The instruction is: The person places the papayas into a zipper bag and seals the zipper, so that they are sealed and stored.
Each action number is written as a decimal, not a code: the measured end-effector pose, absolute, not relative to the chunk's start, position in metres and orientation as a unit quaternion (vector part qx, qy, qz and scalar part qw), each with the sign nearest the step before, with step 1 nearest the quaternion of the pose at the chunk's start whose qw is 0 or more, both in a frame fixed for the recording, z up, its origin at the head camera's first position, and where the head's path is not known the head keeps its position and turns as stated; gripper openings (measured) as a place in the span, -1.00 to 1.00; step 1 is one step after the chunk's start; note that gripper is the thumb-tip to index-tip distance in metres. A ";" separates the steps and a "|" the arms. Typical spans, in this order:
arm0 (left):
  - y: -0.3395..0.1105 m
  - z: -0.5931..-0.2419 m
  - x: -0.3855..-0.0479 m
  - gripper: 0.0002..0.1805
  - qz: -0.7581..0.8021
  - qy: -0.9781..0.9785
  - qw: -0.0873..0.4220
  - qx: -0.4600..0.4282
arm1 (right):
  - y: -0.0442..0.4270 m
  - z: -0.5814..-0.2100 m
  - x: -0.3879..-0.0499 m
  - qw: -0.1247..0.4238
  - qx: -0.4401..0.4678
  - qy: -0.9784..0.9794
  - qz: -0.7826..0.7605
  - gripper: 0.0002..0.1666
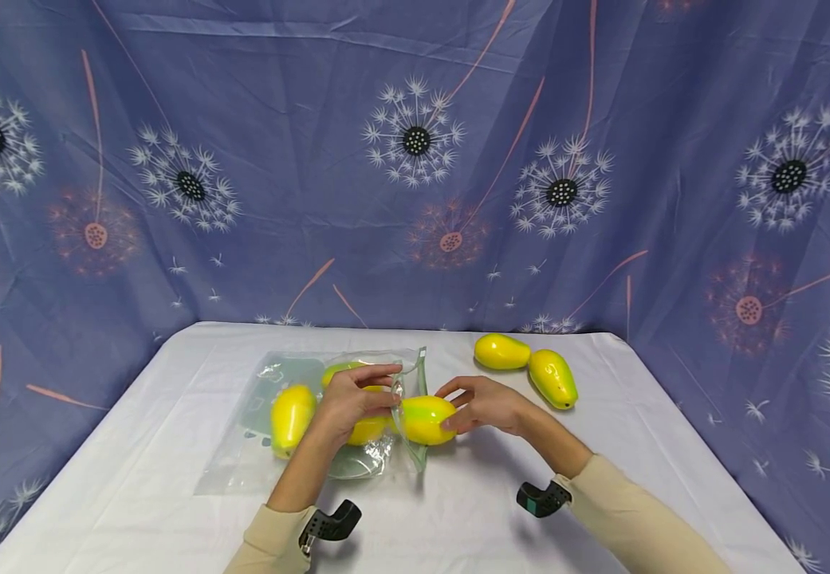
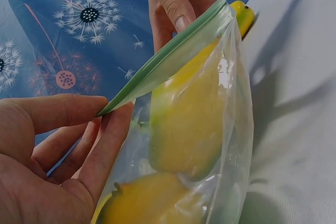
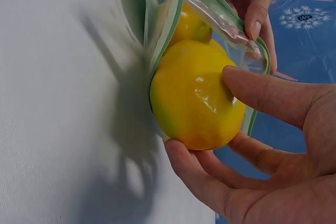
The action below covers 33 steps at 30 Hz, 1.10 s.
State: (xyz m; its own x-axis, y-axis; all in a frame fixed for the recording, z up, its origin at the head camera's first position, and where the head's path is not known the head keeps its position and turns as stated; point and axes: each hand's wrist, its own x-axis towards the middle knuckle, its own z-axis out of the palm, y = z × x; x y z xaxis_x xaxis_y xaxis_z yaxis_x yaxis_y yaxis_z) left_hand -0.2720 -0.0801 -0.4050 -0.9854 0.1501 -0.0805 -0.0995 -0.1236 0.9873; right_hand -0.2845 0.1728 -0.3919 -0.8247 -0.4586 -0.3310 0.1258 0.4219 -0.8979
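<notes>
A clear zip bag (image 1: 231, 472) with a green zip edge (image 2: 160, 60) lies on the table, its mouth facing right. Inside it are several yellow-green papayas, one (image 1: 292, 418) at the left and another (image 1: 367, 431) under my left hand (image 1: 346, 406). That hand pinches the zip edge between thumb and fingers, lifting the mouth apart. My right hand (image 1: 488, 405) holds a papaya (image 3: 197, 98) by its wide end, thumb on one side and fingers on the other. The papaya's narrow end is within the bag's mouth, close to a papaya (image 3: 190, 26) deeper inside.
Two more papayas, one (image 1: 501, 351) lying sideways and one (image 1: 553, 379) slanted, touch near the back right of the white-covered table (image 1: 601, 494). A blue curtain (image 1: 300, 175) with dandelion prints hangs behind. Dark straps with cameras sit at both wrists.
</notes>
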 end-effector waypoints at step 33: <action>-0.078 -0.405 -0.272 -0.48 0.750 0.654 0.094 0.016 | 0.149 -0.410 -0.283 0.234 -0.096 0.807 -0.534 -0.42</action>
